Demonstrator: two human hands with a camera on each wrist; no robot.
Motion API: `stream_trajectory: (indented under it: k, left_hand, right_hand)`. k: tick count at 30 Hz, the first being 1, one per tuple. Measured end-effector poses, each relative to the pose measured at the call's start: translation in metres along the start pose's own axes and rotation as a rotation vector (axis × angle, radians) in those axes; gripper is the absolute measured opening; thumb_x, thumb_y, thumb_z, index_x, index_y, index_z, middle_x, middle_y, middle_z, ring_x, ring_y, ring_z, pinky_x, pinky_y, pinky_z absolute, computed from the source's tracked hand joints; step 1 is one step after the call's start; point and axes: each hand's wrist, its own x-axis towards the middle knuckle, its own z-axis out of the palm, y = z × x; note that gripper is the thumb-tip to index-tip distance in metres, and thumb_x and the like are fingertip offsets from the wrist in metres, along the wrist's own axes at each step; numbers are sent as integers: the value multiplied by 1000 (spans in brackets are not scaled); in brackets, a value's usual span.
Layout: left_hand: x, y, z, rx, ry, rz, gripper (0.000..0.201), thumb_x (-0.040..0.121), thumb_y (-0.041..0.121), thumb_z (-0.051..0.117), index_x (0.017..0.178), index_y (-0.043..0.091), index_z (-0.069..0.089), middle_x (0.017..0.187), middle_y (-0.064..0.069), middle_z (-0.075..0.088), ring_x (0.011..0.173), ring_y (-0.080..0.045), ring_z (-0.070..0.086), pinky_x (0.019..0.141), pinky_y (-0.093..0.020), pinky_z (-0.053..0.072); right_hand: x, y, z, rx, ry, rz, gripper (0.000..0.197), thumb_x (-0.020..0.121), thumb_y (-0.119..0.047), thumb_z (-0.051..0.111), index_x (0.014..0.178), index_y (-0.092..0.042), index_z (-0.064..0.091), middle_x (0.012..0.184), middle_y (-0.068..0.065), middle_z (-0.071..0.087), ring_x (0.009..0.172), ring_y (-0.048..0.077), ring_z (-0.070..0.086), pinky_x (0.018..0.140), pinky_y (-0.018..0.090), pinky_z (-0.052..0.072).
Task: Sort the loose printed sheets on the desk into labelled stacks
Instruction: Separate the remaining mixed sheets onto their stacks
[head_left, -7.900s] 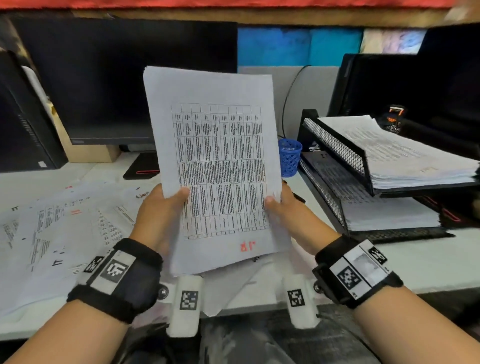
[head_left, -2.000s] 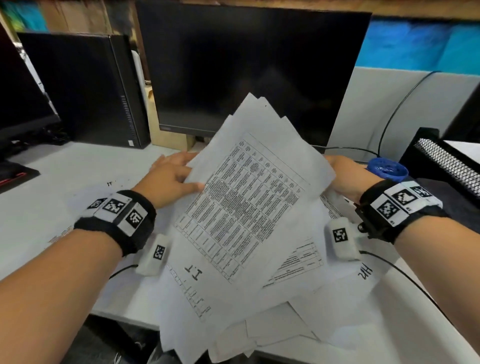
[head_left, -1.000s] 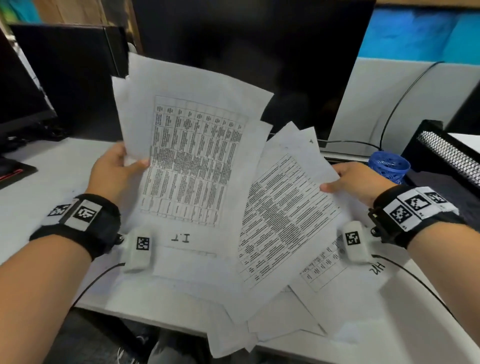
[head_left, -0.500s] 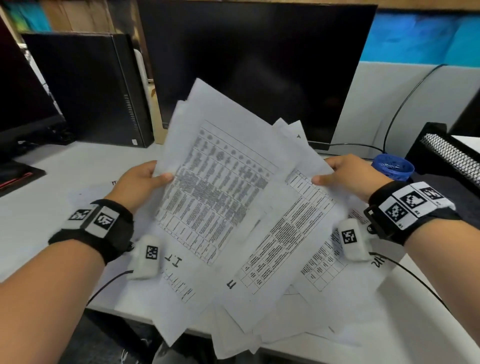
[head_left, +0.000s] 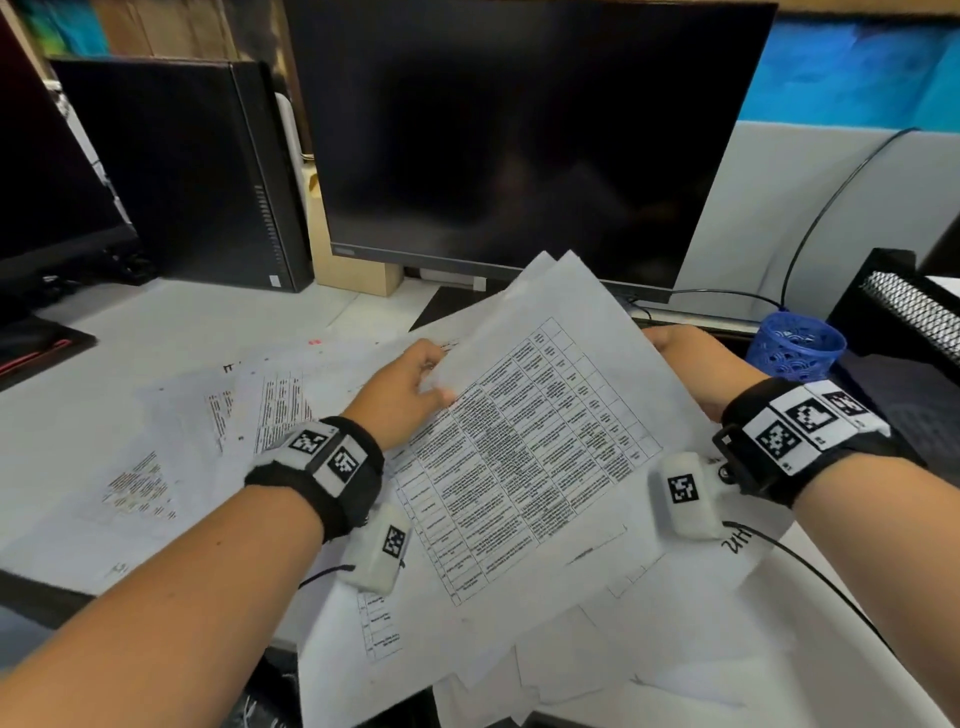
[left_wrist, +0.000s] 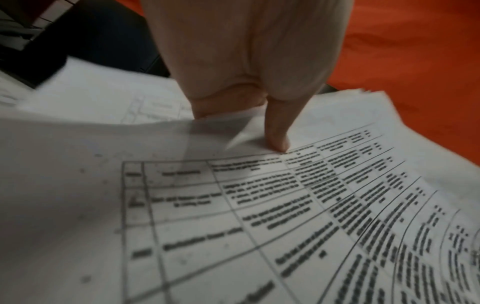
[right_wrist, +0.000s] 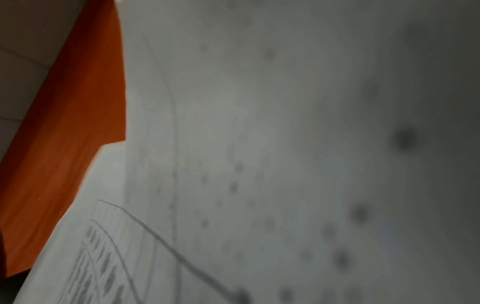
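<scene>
while both hands' grip clamps their edges, the fanned sheets (head_left: 524, 447) show dense black-ruled tables.

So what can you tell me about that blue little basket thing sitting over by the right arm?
The blue basket is a small round cup that looks like plastic, its wall an open lattice pattern. It stands upright on the desk, beyond the right hand, beside the black mesh tray and below the monitor. A dark cable runs behind it. I cannot tell what, if anything, is inside.
</scene>
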Motion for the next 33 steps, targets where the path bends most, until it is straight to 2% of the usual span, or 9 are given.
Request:
stream_trajectory:
  k: [4,7,10,13,16,21,26,29,33]
  left_hand:
    - [0,7,-8,57,40,3,31,90,17,60,119,27,54,105,3,62,91,-16,60,76,-27,46]
    - [1,13,-21,140,60,23,8,93,22,55,92,21,63,88,1,62,83,-18,57,67,-26,43]
    - [8,16,-34,268,156,74,15,90,29,62,98,17,66,112,4,52,109,-16,46,99,-32,36]
    - [14,16,-47,317,99,73,23,87,34,65,103,18,69,138,11,41,132,-15,30,111,-37,24]
    - [14,15,-50,201,-35,-39,5,89,33,62,93,30,65,100,8,63,98,-16,57,83,-31,38]
    - [11,14,-51,193,110,4,11,92,30,59,81,25,60,77,6,60,71,-12,53,58,-23,36]
    - [13,10,-68,-96,302,-30,20,91,27,60,111,29,61,98,4,65,86,-13,60,73,-28,47]
    - [11,13,-75,-236,406,-25,35,90,20,63,123,22,52,105,9,63,90,-7,60,81,-26,46]
    - [5,24,-70,-314,439,-130,36,89,34,59,121,16,62,111,0,67,102,-19,63,95,-39,48]
  right_hand:
    - [3,15,2,0,-63,55,19,82,-6,68,93,-20,74,87,-3,73,76,13,66,68,27,55]
    - [1,24,3,81,-139,60,36,77,2,71,104,-23,72,96,-2,75,93,21,71,87,41,56]
    - [0,29,2,93,-107,3,30,79,-4,72,98,-27,72,96,-6,75,92,15,71,91,35,53]
    - [-1,25,0,165,-89,-42,25,81,-2,69,95,-23,72,94,-2,75,89,16,70,91,32,53]
    - [-1,23,-1,208,-60,-70,15,83,-11,70,90,-25,72,91,-1,76,85,17,70,88,35,54]
    - [-4,25,-9,152,-115,-78,33,78,-6,73,103,-27,70,98,-5,75,96,17,70,96,38,50]
    - [-10,36,-10,139,-69,-32,35,79,-1,71,108,-21,70,101,-1,74,96,18,69,95,36,48]
    - [-14,30,-12,548,67,31,32,86,7,57,114,-7,65,104,11,71,93,27,67,90,40,52]
    - [-15,14,-8,886,82,16,29,91,9,47,106,-9,64,91,1,75,81,15,72,69,28,58]
